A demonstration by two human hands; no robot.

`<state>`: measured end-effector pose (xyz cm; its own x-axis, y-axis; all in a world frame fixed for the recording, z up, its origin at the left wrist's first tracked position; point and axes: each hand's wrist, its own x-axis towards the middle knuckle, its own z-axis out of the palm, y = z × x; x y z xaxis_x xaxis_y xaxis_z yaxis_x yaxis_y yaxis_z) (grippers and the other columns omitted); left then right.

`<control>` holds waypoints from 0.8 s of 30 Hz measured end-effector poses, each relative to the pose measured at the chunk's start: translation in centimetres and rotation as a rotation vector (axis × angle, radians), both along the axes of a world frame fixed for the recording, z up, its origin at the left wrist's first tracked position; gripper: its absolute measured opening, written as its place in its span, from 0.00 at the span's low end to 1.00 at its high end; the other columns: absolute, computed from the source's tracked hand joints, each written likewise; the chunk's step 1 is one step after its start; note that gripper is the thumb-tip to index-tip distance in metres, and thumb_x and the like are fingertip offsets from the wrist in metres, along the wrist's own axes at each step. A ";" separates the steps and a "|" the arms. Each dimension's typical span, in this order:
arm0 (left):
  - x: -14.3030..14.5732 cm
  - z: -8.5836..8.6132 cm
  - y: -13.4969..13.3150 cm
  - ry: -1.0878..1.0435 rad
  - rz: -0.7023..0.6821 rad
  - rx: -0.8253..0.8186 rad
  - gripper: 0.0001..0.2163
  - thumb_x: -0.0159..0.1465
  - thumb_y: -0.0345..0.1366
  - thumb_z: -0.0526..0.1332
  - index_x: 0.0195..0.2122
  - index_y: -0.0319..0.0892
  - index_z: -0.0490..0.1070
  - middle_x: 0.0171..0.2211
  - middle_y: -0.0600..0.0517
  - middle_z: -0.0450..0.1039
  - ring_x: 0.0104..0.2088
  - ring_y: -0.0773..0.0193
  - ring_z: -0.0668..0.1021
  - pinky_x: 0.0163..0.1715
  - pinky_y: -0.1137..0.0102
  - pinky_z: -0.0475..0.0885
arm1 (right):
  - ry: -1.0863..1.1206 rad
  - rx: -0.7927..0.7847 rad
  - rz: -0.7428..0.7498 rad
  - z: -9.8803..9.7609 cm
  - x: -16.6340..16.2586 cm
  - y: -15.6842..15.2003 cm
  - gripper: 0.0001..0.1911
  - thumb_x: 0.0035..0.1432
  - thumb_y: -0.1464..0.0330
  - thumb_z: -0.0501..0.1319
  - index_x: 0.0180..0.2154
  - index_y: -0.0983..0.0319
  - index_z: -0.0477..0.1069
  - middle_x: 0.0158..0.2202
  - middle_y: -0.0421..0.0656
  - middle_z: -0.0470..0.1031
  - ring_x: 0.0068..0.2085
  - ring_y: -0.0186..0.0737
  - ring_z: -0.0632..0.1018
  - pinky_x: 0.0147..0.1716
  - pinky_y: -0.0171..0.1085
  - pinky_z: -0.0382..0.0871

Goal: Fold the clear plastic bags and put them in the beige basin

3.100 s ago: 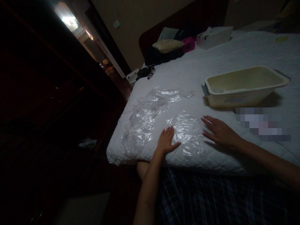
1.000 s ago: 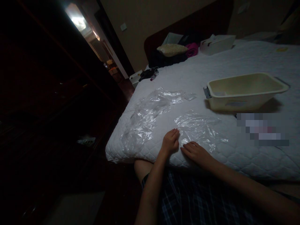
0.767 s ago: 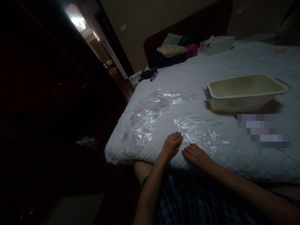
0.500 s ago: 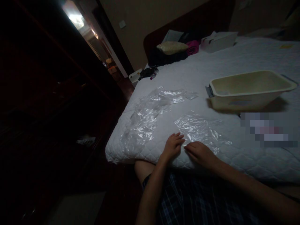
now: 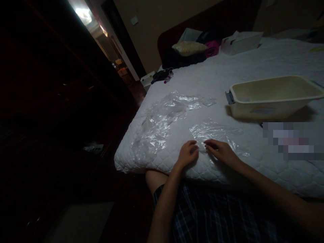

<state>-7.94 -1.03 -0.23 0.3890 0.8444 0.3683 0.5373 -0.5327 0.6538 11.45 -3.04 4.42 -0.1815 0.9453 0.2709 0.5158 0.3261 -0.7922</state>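
Observation:
A clear plastic bag (image 5: 215, 131) lies crumpled and shiny on the white quilted bed cover, directly in front of my hands. My left hand (image 5: 188, 153) is at its near left edge, fingers loosely bent and apart. Facing it from the right, my right hand (image 5: 222, 151) hovers over the bag's near part, with a gap between thumb and forefinger. Thin film glints between the two hands; no firm grip on it shows. Further left is a larger spread of clear plastic (image 5: 157, 125), untouched.
A cream plastic tub (image 5: 268, 109) with grey handles stands on the bed (image 5: 202, 77) at right. A blurred-out patch (image 5: 291, 140) lies below it. At the headboard are a white box (image 5: 240, 44), a pillow (image 5: 189, 49) and a pink roll (image 5: 212, 49).
Both hands have moved slightly up over the near plastic bag. My left fingers have curled from being spread, and my right thumb and forefinger have parted. The view has shifted a little.

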 end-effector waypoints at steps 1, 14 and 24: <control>0.1 0.0 0.0 0.009 0.017 -0.006 0.06 0.59 0.33 0.59 0.37 0.43 0.73 0.49 0.48 0.71 0.50 0.60 0.73 0.52 0.61 0.69 | -0.012 0.011 -0.011 -0.2 0.1 0.2 0.12 0.56 0.65 0.55 0.39 0.60 0.73 0.33 0.44 0.79 0.32 0.41 0.79 0.34 0.40 0.74; 1.8 0.4 0.0 0.072 0.186 0.024 0.02 0.58 0.32 0.61 0.29 0.42 0.71 0.45 0.50 0.71 0.45 0.60 0.74 0.47 0.61 0.70 | -0.104 -0.022 -0.137 -0.9 0.3 1.2 0.16 0.58 0.63 0.54 0.43 0.63 0.73 0.30 0.45 0.79 0.29 0.41 0.78 0.29 0.38 0.70; 2.7 0.2 -0.1 0.141 0.246 0.091 0.08 0.56 0.39 0.64 0.33 0.42 0.69 0.39 0.50 0.70 0.42 0.59 0.73 0.45 0.61 0.69 | -0.233 0.034 -0.136 -1.3 1.0 1.8 0.15 0.59 0.65 0.53 0.44 0.62 0.72 0.32 0.45 0.78 0.31 0.41 0.78 0.31 0.38 0.69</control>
